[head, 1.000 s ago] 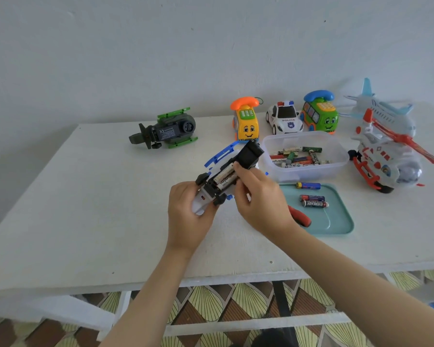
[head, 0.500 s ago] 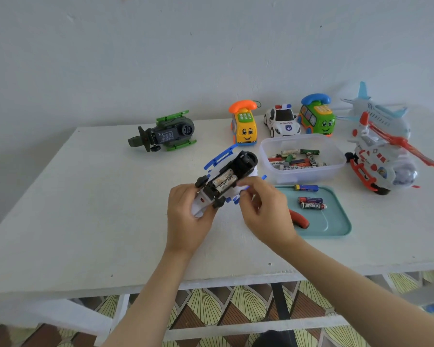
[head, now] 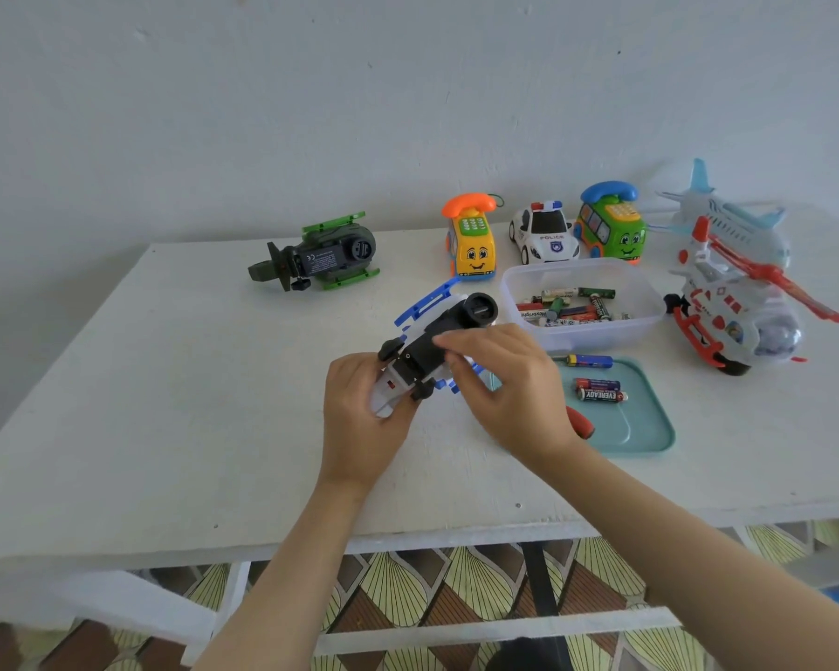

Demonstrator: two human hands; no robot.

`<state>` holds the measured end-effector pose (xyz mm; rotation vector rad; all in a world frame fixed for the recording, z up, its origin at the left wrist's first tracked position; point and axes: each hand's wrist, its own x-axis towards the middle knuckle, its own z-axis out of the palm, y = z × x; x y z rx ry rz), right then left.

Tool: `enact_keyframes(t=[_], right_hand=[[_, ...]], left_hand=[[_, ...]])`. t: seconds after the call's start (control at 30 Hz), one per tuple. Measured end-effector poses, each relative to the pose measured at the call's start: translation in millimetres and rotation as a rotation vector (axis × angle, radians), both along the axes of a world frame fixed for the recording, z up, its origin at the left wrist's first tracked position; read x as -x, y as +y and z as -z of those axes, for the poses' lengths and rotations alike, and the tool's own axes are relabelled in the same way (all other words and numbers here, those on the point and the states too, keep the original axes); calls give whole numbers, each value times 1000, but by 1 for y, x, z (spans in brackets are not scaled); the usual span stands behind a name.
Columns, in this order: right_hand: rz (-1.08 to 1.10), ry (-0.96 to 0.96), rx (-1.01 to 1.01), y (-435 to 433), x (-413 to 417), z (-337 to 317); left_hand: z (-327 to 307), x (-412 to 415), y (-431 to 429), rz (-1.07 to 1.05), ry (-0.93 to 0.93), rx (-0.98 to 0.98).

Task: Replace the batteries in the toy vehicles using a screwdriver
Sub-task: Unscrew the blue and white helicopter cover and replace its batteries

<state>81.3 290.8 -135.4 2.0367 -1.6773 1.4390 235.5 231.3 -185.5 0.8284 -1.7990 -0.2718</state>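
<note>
Head | left hand (head: 359, 418), right hand (head: 507, 394) fingers (head: 461, 338) clamped on toy helicopter (head: 456, 314) | battery (head: 601, 395) reads EVEREADY (car (head: 546, 234): POLICE)

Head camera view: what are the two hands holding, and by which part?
Both hold the blue and white toy: the left hand grips its white end, the right hand pinches its black middle.

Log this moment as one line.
left hand: grips blue-white toy | right hand: holds black battery cover against toy | screwdriver: on teal tray
</note>
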Motion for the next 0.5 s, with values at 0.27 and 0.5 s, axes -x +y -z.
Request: enact_keyframes(t=[0.27, 0.5], right_hand=[[-55, 203, -30, 6, -5, 7], [2, 145, -275, 22, 5, -8]], left_hand=[[-2, -1, 1, 12, -14, -20], [-1, 0, 1, 6, -9, -7]])
